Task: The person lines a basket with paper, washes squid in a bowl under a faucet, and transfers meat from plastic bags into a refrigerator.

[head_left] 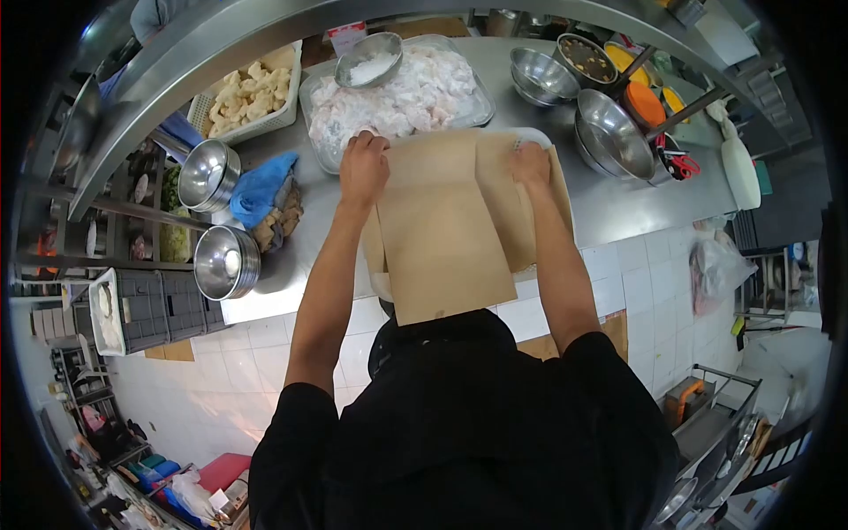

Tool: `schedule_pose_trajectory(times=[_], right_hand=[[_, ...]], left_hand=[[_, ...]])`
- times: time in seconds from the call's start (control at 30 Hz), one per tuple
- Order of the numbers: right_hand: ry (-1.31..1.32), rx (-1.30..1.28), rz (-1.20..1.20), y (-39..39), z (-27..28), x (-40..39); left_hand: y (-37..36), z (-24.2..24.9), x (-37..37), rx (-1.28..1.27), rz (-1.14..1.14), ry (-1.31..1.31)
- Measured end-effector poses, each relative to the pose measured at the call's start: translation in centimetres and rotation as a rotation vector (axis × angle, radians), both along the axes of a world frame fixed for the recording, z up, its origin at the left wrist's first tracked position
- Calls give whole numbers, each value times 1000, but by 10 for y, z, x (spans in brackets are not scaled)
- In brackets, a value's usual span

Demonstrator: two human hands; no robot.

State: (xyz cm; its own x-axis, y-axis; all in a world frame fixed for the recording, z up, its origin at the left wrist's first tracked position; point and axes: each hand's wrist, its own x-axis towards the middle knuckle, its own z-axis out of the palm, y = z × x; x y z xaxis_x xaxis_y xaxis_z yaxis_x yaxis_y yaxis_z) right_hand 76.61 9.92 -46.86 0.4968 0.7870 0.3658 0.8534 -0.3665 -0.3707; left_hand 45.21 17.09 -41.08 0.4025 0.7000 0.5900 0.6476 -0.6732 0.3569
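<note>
Sheets of brown paper [437,234] lie overlapping in a white tray [535,135] at the table's front edge, one hanging out toward my body. My left hand [364,168] is closed at the top left corner of the paper, its fingertips curled over the edge. At the right side, my right hand [531,165] grips the paper with bent fingers. Just behind the paper stands a clear tub of white-coated raw pieces [433,88], which look like floured meat. A steel bowl of white powder [369,62] rests on that tub.
A white basket [291,99] holds pale battered pieces at the back left. Stacked steel bowls [227,262] and a blue cloth [263,190] sit to the left. More steel bowls [613,132], an orange lid [645,103] and red-handled scissors [682,165] are on the right. A metal shelf [221,57] arches overhead.
</note>
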Motion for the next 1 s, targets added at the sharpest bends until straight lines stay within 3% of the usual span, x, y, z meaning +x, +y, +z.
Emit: schedule_pose_trajectory(times=[0.07,0.1,0.17,0.4,0.43,0.5,0.57,0.67,0.9,0.97,1.0], right_hand=[[558,-476,-82,7,20,1],[560,-474,-89,7,16,-1],[853,-435,-77,8,6,-6],[870,-342,62,7,-16,1],[534,-425,99,11,-15,6],[196,-499,137,11,-13,4],[-45,-197,-3,6,-10,3],[37,-348,-31,5,-3,4],[92,-341,-60,-3,-5,-16],[129,-218,-152,-13,11,-33],[112,-348,1,-25,38,-50]], left_hand=[[0,-1,-3,-27,0,2],[1,-1,-4,-48,9,-2],[2,-3,-5,-59,2,22],[-4,-12,-4,-61,12,49],[-4,-13,-4,-63,16,48],[-5,-13,-5,-42,12,24],[-5,-13,-6,-37,10,23],[-4,-14,-6,-20,7,28],[4,-1,-2,38,77,141],[9,6,1,41,88,154],[10,6,3,34,90,166]])
